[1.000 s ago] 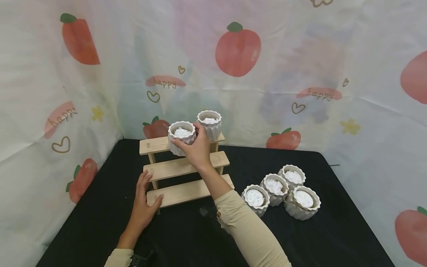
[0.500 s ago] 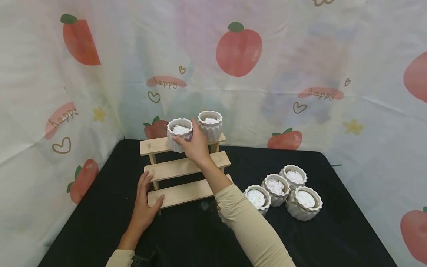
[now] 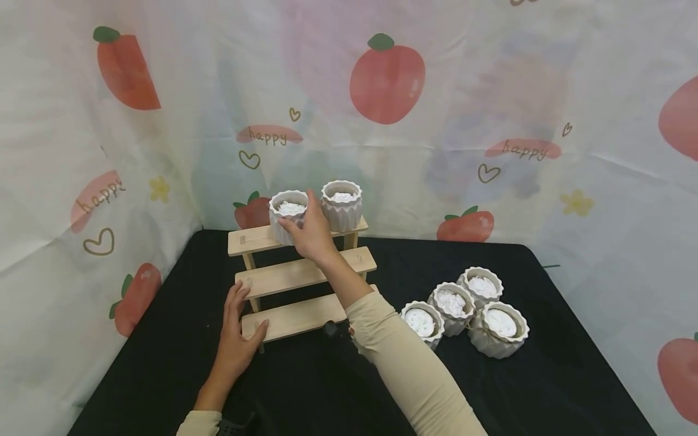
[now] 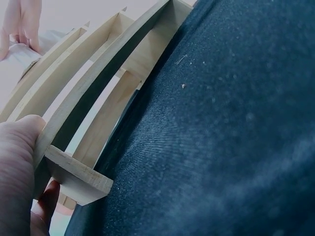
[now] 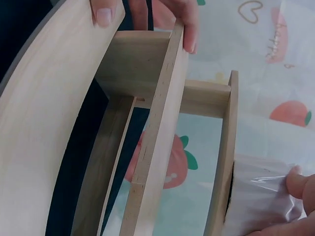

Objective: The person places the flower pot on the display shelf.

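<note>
A three-tier wooden stand (image 3: 297, 316) stands on the black table. Its left end is gripped by my left hand (image 3: 233, 345), thumb on the lowest board and fingers at the middle board's edge. In the left wrist view the thumb (image 4: 22, 130) presses on top of a board, with a finger below. On the top tier, toward the left, my right hand (image 3: 315, 236) holds a fluted white pot (image 3: 282, 227) between thumb and fingers. White bits fill it. A second such pot (image 3: 342, 212) sits at the top tier's right end, a small gap away.
Several more fluted pots (image 3: 496, 339) with white filling cluster on the black tabletop (image 3: 551, 387) to the right of the stand. Behind the table hangs a fruit-printed cloth (image 3: 463, 91), close to the stand's back.
My right hand has shifted the pot left and slightly back along the top tier, widening the gap to the other pot. My left hand keeps its place on the stand.
</note>
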Demonstrator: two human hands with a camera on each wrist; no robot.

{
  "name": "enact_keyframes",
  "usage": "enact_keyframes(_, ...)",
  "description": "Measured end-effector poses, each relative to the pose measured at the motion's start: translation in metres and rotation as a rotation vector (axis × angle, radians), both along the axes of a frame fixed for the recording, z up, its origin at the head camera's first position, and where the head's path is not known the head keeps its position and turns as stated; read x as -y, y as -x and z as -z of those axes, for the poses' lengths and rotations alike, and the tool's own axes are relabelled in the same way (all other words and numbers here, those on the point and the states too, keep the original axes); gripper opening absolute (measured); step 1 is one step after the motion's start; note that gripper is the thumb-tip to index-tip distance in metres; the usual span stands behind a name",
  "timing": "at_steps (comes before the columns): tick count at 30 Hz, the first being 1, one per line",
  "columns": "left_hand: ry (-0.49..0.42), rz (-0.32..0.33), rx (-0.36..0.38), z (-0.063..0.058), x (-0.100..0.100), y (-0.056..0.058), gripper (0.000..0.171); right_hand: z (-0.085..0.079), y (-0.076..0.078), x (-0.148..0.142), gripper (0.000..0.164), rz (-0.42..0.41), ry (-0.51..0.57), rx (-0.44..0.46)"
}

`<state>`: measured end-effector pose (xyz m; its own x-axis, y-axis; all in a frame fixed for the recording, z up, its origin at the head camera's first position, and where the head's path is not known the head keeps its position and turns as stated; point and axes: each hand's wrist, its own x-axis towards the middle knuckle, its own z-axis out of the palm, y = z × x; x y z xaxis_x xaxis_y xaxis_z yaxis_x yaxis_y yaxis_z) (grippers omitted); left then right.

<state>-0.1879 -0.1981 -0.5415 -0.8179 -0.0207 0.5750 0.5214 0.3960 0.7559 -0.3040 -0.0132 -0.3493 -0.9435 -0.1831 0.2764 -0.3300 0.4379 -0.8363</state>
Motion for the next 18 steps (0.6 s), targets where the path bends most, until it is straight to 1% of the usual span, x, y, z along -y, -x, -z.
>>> enact_keyframes(3, 0.009, -0.019, -0.005, -0.001, -0.002, 0.0, 0.089, 0.001, 0.004, 0.002, 0.09, -0.002, -0.009, 0.015)
enact_keyframes(5, 0.004, -0.025, -0.015, -0.004, -0.005, -0.002, 0.088, 0.001, 0.007, 0.003, 0.09, -0.005, -0.012, 0.016)
enact_keyframes(10, -0.004, -0.024, -0.035, -0.024, -0.013, -0.012, 0.083, 0.001, 0.01, 0.001, 0.09, -0.015, -0.008, 0.01)
enact_keyframes(12, 0.008, -0.021, -0.051, -0.029, -0.015, -0.014, 0.082, 0.001, 0.011, 0.0, 0.09, -0.018, -0.005, 0.006)
enact_keyframes(15, 0.016, -0.019, -0.072, -0.03, -0.014, -0.015, 0.082, 0.0, 0.011, 0.0, 0.09, -0.027, -0.002, 0.008)
enact_keyframes(18, 0.013, -0.022, -0.078, -0.025, -0.012, -0.012, 0.083, 0.001, 0.013, 0.001, 0.089, -0.03, -0.004, 0.005)
